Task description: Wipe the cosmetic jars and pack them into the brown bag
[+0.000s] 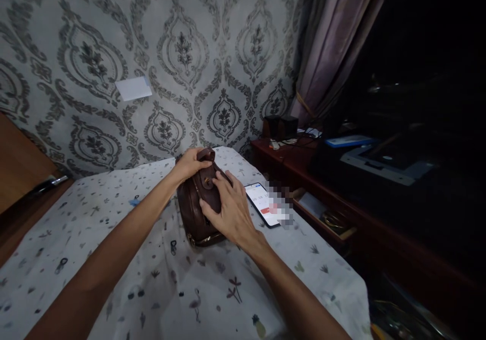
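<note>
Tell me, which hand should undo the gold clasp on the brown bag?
Probably the right hand. Its fingers already rest on the brown bag front flap, right beside the gold clasp. The left hand grips the top handle, steadying the bag on the cloth.
</note>
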The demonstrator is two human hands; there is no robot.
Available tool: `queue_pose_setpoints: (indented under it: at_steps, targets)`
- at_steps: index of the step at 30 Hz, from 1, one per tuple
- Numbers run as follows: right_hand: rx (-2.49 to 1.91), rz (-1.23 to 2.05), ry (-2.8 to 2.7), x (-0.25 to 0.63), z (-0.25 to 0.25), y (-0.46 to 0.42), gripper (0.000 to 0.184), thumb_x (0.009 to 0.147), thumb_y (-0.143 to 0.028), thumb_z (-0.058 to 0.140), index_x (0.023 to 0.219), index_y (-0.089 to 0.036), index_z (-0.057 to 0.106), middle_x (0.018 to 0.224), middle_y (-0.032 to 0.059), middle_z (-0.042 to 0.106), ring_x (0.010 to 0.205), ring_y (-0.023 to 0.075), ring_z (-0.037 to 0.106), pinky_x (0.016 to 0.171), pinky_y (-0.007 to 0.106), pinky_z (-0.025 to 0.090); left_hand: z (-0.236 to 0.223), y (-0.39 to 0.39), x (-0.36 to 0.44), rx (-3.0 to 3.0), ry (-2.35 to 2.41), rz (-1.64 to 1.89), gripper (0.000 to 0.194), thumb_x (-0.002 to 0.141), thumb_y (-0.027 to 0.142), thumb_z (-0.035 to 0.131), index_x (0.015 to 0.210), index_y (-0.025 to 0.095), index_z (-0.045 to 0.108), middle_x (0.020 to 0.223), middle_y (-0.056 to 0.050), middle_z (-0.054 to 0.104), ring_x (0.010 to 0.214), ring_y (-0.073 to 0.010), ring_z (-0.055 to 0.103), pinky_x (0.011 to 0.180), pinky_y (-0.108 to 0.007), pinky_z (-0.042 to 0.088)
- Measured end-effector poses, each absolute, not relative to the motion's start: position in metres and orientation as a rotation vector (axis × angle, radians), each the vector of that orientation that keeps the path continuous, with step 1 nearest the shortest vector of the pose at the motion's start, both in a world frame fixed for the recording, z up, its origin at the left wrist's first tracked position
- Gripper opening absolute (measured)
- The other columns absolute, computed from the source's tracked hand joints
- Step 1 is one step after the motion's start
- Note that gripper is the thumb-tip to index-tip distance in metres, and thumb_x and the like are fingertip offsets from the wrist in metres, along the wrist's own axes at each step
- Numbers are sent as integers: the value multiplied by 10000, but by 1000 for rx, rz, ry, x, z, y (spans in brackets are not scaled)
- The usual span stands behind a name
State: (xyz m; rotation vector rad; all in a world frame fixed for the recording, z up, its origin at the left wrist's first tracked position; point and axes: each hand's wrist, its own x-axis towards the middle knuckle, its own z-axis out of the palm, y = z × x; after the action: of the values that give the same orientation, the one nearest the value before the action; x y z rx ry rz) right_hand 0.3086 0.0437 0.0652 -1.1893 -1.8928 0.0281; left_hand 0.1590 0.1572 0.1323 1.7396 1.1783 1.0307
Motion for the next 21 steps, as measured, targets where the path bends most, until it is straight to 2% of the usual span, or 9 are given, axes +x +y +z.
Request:
queue_pose_setpoints:
  at_steps: [7, 15, 18, 21]
  targets:
    - [-1140, 28, -1848, 307, 58, 47, 579, 867, -411, 598, 1353, -97, 577, 1457, 179, 579, 1397, 378, 436, 1162, 570, 396, 134, 165, 158, 1844, 1119, 923, 262, 610, 144, 692, 852, 174, 594, 768, 36, 624, 790, -171, 603, 760, -276, 468]
    - [-1112, 48, -1817, 304, 52, 49, 686, 860, -429, 621, 1435, -75, 501, 1468, 210, 552, 1428, 379, 408, 1173, 580, 397, 139, 165, 157, 1881, 1109, 851, 238, 591, 129, 665, 798, 190, 565, 707, 50, 600, 719, -152, 575, 673, -247, 452]
    - [-1056, 64, -1817, 306, 49, 50, 643, 878, -428, 611, 1411, -80, 527, 1479, 211, 544, 1438, 373, 401, 1174, 586, 396, 140, 163, 158, 1887, 1130, 840, 224, 606, 159, 668, 810, 183, 580, 716, 38, 626, 714, -158, 594, 692, -260, 474]
    - [-988, 77, -1760, 310, 43, 47, 521, 912, -394, 583, 1370, -148, 563, 1510, 171, 521, 1437, 336, 422, 1176, 578, 398, 138, 161, 158, 1891, 1181, 839, 215, 642, 222, 671, 842, 169, 611, 740, 14, 655, 689, -165, 597, 683, -277, 482]
